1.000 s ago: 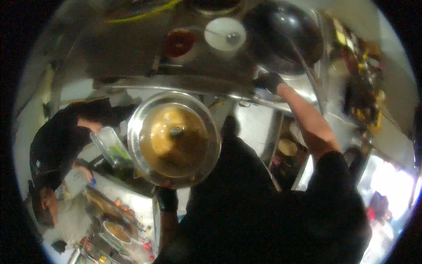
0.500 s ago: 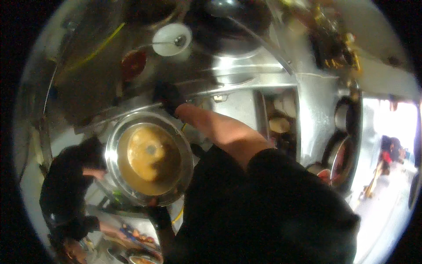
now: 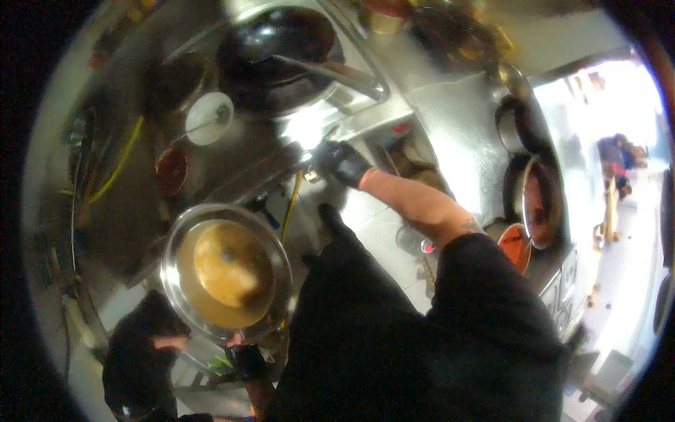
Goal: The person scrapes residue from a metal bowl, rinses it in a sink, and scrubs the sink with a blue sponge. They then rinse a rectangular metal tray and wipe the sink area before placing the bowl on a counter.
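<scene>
A wide metal bowl (image 3: 172, 271) of cloudy tan liquid with a paler yellowish patch is in front of me on the left. My left hand (image 3: 247, 360), in a black glove, is closed on the bowl's near rim. Stretched forward, my right hand (image 3: 342, 163), also black-gloved, is at the front edge of the steel stove (image 3: 394, 112). Its fingers look curled beside a small metal fitting (image 3: 312, 176); what they grip is hidden. Past it sits a dark wok (image 3: 278, 42) with a long-handled ladle (image 3: 330, 72) across it.
A white bowl (image 3: 204, 116) with a spoon and a dark red bowl (image 3: 171, 171) stand beyond the metal bowl. Close on the left, a co-worker in black (image 3: 140, 359) bends over. Pans (image 3: 541, 204) and an orange-filled container (image 3: 515, 246) are to the right. A yellow hose (image 3: 292, 207) hangs below the stove.
The view has turned, shifting the stove and wok leftward. My right hand has moved rightward along the stove edge. The bowl stays in my left hand.
</scene>
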Motion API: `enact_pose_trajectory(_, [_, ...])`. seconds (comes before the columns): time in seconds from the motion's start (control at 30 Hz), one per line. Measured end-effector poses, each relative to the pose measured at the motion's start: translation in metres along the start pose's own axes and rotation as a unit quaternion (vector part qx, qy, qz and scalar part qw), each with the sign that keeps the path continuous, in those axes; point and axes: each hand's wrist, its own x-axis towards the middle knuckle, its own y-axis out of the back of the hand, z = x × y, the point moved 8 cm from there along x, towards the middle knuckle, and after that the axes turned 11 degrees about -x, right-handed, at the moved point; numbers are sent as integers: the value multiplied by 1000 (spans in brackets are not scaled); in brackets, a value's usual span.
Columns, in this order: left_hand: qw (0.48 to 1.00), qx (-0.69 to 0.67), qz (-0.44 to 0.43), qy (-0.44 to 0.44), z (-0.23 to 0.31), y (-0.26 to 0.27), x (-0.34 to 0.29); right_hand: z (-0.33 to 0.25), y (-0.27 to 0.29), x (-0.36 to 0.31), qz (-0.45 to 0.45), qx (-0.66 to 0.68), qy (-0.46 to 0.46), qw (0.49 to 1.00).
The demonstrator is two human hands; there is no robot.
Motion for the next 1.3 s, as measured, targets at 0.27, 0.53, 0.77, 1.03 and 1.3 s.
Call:
enact_pose_trajectory(0.27, [1000,-15,-26,-6,6,-12,4,23,131,-10,165,-333,-21,928])
enact_pose_trajectory(0.53, [999,-32,-29,2,10,-24,1,89,170,-58,273,-450,-156,836])
enact_pose_trajectory(0.77, [999,-52,-11,11,4,-31,-1,28,240,-86,297,-513,-48,804])
enact_pose_trajectory(1.03, [997,-69,17,17,1,-54,-7,73,304,12,169,-508,-140,833])
enact_pose_trajectory(1.3, [995,-88,41,27,-6,-98,0,222,408,88,177,-491,-255,814])
